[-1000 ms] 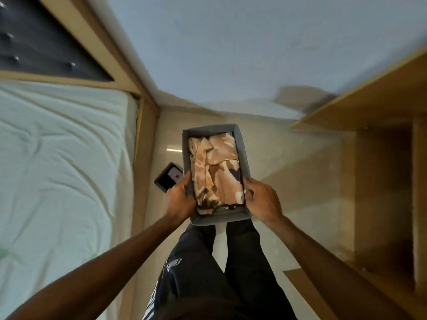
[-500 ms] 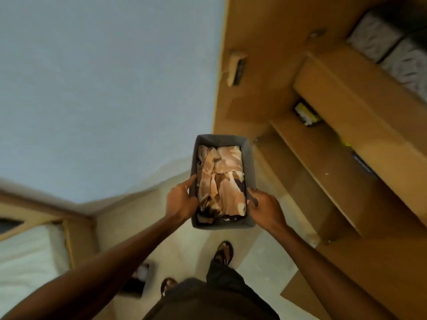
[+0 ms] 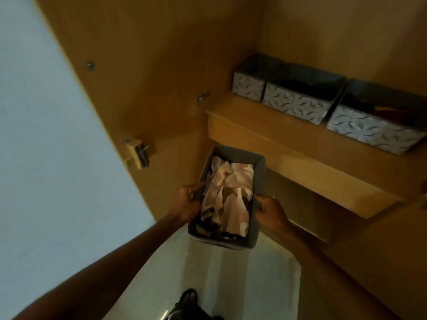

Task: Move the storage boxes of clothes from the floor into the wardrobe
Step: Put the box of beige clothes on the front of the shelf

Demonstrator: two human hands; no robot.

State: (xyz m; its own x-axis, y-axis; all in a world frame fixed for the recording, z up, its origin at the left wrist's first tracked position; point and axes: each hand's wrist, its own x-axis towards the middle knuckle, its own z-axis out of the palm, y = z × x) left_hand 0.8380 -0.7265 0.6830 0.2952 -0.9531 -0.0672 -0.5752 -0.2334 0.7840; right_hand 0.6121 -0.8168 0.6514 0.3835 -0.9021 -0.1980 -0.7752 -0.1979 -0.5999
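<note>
The grey box (image 3: pixel 221 241) of clothes (image 3: pixel 227 197) hangs in the air in front of the open wardrobe (image 3: pixel 150 65), just under the front edge of the shelf (image 3: pixel 277 135) and over the floor (image 3: pixel 231 273); the left hand (image 3: pixel 186 202) has its grip curled round the left wall, and the right hand (image 3: pixel 272 212) grips the right wall. The walls look soft, so I think they could bend and the box could tip and spill; it could also bump the shelf edge if it goes up. Three patterned boxes (image 3: pixel 298 102) fill most of the shelf, so the gap may be too tight. The fingers under the box are hidden; the space below the shelf is dark; the shelf's right end is cut off.
</note>
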